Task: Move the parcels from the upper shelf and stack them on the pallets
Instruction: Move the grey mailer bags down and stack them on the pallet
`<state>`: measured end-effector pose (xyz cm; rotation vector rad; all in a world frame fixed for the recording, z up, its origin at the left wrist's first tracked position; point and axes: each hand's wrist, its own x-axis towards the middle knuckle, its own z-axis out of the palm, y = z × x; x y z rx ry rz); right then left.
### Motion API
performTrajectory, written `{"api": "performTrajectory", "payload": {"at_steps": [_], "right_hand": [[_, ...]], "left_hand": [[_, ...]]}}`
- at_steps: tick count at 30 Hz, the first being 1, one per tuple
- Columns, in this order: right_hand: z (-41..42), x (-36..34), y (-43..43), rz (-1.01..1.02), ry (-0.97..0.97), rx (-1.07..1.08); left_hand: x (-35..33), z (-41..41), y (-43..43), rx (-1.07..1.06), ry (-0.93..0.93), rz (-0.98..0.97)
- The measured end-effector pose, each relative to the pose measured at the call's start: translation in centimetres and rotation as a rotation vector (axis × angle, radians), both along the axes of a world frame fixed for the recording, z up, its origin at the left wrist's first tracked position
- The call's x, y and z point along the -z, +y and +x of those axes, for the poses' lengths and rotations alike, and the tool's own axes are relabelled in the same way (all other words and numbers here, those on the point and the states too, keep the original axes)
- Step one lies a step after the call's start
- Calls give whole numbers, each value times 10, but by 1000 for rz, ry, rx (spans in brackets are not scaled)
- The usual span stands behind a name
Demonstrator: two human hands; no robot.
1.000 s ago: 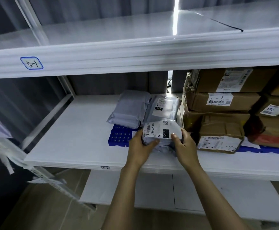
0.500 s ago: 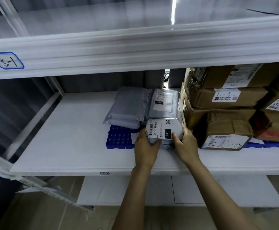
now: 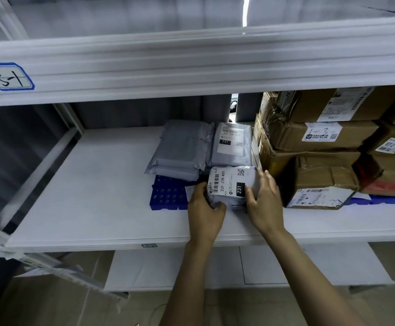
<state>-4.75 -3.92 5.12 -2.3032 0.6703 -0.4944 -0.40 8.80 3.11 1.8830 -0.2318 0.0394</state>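
Note:
A small grey plastic parcel (image 3: 231,183) with a white label reading 231 lies on the white shelf (image 3: 97,196), partly on a blue perforated tray (image 3: 168,196). My left hand (image 3: 204,214) grips its near left edge, thumb under the front. My right hand (image 3: 266,203) grips its right side, thumb on the label. Behind it lie a labelled grey parcel (image 3: 231,144) and a stack of plain grey parcels (image 3: 182,149).
Taped brown cardboard boxes (image 3: 321,147) are stacked at the right on another blue tray (image 3: 377,200). The shelf above (image 3: 191,64) overhangs closely and carries a blue-framed tag (image 3: 7,77). A lower shelf (image 3: 238,267) and tan floor show below.
Both hands stay on the small parcel; my right thumb has slid onto its label. The view has shifted, so the shelf sits a little further right and closer.

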Motion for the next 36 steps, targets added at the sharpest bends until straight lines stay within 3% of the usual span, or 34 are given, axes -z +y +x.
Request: {"api": "performTrajectory", "payload": {"at_steps": [7,12,18,23,29,36], "right_hand": [[9,-12,16,-187,-48,-13],[18,-13,30,-254,1,-122],[27,-16,27,-255,77,-134],[32,-23,32,-214,29,-71],[44,-34,57,-183,-130,-22],[66,-44,88,-61,-273,16]], "left_hand": [[-4,14,25,-72,-54,-8],[-12,20,36,20,-32,4],[-13,26,44,111,-27,39],[-20,50,60,-43,-189,61],[-27,94,76,-221,-416,268],[-49,112,45,-125,-213,607]]}}
